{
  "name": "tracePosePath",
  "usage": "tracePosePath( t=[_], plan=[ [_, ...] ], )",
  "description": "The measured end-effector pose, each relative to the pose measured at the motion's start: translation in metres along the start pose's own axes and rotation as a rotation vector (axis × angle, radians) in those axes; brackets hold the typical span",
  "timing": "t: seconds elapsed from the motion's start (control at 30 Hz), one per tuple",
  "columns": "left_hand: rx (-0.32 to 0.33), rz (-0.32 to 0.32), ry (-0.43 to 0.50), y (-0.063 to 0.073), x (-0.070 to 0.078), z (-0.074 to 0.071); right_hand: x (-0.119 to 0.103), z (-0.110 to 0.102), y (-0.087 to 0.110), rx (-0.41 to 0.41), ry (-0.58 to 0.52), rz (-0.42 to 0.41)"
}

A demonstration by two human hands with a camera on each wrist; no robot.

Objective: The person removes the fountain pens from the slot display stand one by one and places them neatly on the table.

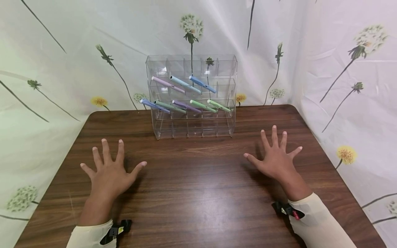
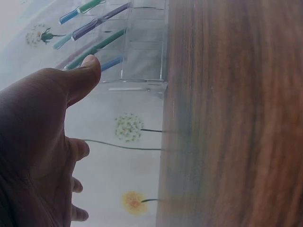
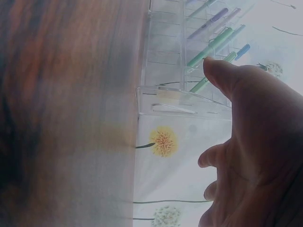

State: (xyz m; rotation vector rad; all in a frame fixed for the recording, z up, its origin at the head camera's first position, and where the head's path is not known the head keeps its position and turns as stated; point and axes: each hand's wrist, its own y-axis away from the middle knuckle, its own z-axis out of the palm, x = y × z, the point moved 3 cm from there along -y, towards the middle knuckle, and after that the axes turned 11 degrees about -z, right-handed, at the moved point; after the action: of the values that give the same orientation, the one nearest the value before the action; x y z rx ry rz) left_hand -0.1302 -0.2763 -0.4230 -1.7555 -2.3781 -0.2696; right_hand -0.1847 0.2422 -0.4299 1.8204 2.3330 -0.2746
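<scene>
My left hand (image 1: 109, 177) is spread over the left side of the table, fingers straight and apart, holding nothing. On the right side my right hand (image 1: 277, 162) is spread the same way, also without anything in it. Between and beyond them stands a clear acrylic rack (image 1: 193, 131) with tiers of compartments. Its upper filled row bears a pink pen (image 1: 167, 84), a light blue pen (image 1: 185, 84) and a blue pen (image 1: 202, 84). Several pens lie slanted in the row below, among them a purple pen (image 1: 186, 106) and a green pen (image 1: 203, 106). Neither hand touches the rack.
The brown wooden table (image 1: 192, 206) has rounded back corners. A white curtain (image 1: 124, 27) printed with dandelions hangs behind it and along both sides. Black straps with small devices (image 1: 115, 232) sit at both wrists, over cream sleeves (image 1: 322, 220).
</scene>
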Motion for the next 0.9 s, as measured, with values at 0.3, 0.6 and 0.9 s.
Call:
tracePosePath(
  t=[0.3,0.6,0.9],
  plan=[
    [0.005,-0.002,-0.010,0.000,0.000,0.000,0.001,0.000,-0.001,0.001,-0.010,0.002],
    [-0.030,0.042,0.037,-0.002,0.011,-0.006,-0.005,-0.009,-0.008,0.007,-0.070,0.012],
    [-0.171,0.123,0.229,-0.022,0.034,-0.003,-0.017,-0.026,-0.026,0.067,-0.055,-0.044]
  ],
)
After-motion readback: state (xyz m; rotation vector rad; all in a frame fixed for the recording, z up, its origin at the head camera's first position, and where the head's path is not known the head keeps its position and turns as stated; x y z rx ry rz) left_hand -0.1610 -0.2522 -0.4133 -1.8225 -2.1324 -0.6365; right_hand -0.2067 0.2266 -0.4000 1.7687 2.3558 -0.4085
